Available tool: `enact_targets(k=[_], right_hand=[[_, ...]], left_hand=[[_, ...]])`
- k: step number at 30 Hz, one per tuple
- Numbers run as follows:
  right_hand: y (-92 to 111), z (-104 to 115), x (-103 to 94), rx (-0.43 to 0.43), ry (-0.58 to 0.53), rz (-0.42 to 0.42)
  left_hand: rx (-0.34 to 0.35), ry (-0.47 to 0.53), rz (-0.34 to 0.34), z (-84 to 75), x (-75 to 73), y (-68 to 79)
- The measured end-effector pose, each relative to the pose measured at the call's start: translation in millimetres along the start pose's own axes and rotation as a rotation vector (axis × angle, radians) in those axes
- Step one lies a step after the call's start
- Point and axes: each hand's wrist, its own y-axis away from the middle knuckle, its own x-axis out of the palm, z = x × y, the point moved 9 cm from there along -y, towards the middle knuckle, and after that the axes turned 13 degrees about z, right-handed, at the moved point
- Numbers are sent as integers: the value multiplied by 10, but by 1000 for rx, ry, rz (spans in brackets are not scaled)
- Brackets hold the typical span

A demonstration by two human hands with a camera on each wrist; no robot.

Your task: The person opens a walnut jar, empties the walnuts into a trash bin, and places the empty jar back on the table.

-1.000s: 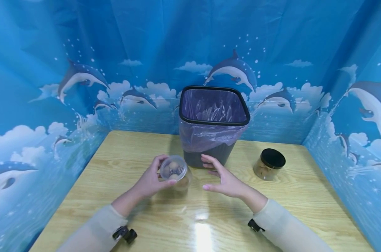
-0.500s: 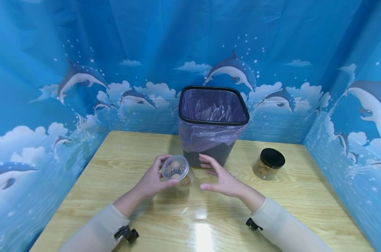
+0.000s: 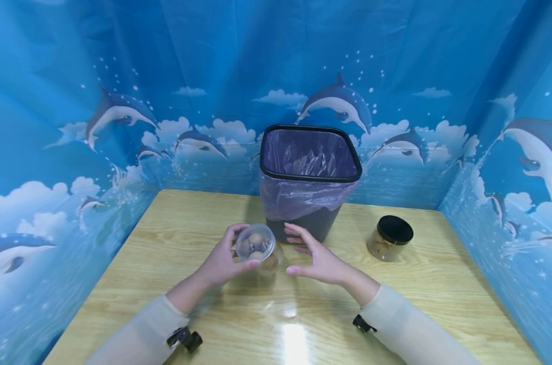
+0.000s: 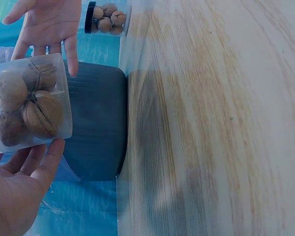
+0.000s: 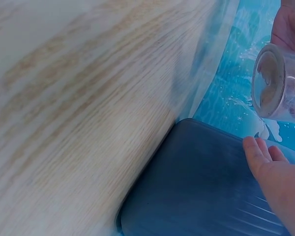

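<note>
My left hand grips a clear plastic jar near its top, thumb on one side and fingers on the other. Several walnuts show through the jar's wall in the left wrist view. The jar is held above the table, tilted a little, and its base faces the right wrist camera. To the right of the jar, my right hand hovers with spread, gently bent fingers, apart from the jar and holding nothing. Behind both hands stands a dark trash bin with a purple liner.
A second clear jar with a black lid and walnuts inside stands on the right of the wooden table. A blue curtain printed with dolphins encloses the back and sides.
My left hand has moved slightly right with the jar. My right hand has shifted a little left, so the gap between it and the jar is smaller.
</note>
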Motion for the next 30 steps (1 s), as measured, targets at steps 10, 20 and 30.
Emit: enact_targets(k=[10, 20, 30], right_hand=[[-37, 7, 25, 0, -15, 2], [-58, 9, 33, -14, -20, 4], [-71, -15, 52, 19, -8, -4]], left_hand=[[10, 10, -8, 0, 41, -24], [38, 36, -15, -28, 80, -58], [84, 61, -17, -101, 124, -71]])
